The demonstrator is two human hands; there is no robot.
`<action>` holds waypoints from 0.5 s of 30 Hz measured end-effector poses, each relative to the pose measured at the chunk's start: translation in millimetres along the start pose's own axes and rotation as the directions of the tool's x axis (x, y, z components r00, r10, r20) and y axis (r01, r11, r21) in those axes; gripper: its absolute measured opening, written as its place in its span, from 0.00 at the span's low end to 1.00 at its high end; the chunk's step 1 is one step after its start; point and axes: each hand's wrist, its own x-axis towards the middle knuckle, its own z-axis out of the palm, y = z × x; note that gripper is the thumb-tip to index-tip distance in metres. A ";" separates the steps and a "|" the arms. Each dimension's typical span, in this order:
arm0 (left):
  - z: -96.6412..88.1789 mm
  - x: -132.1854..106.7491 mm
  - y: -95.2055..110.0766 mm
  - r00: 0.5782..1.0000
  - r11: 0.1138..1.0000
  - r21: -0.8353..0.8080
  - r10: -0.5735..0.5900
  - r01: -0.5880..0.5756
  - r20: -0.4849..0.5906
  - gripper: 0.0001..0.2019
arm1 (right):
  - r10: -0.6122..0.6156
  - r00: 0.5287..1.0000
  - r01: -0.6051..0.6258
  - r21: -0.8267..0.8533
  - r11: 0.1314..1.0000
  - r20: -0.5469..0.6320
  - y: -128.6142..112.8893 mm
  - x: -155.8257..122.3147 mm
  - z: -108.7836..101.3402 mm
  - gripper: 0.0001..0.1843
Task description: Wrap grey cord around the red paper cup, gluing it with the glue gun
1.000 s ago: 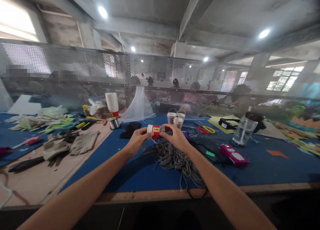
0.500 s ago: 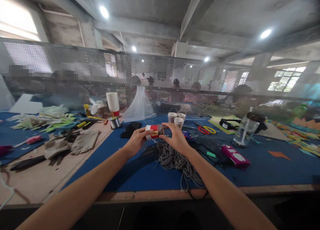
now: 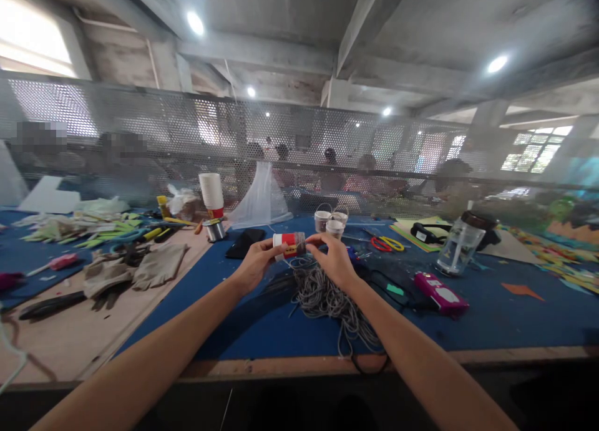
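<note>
My left hand (image 3: 255,266) grips a red and white paper cup (image 3: 291,244), which lies sideways in the air above the table. Grey cord is wrapped round the cup's right end. At that end, the thumb and fingers of my right hand (image 3: 333,261) are pinched together on the cord; the exact spot between the fingertips is hard to see. Below the cup, a loose heap of grey cord (image 3: 322,297) spreads on the blue mat. Just behind my right hand stand several small white cups with thin handles (image 3: 335,227).
Left of my hands are a black phone (image 3: 244,242), a wire spool (image 3: 216,230), stacked paper cups (image 3: 210,191) and work gloves (image 3: 159,266). Scissors (image 3: 386,243), a magenta box (image 3: 440,292) and a clear bottle (image 3: 458,247) lie rightward. A perforated metal screen (image 3: 299,131) closes the back.
My right hand's fingers, earlier spread round the cup's end, have drawn together into a pinch there. My left hand still holds the cup in nearly the same place.
</note>
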 end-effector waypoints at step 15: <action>-3.7 3.6 -1.2 0.993 0.999 -0.018 0.024 -0.026 -0.117 0.19 | 0.370 0.921 -0.373 -0.552 0.746 -0.122 46.8 12.6 -49.4 0.09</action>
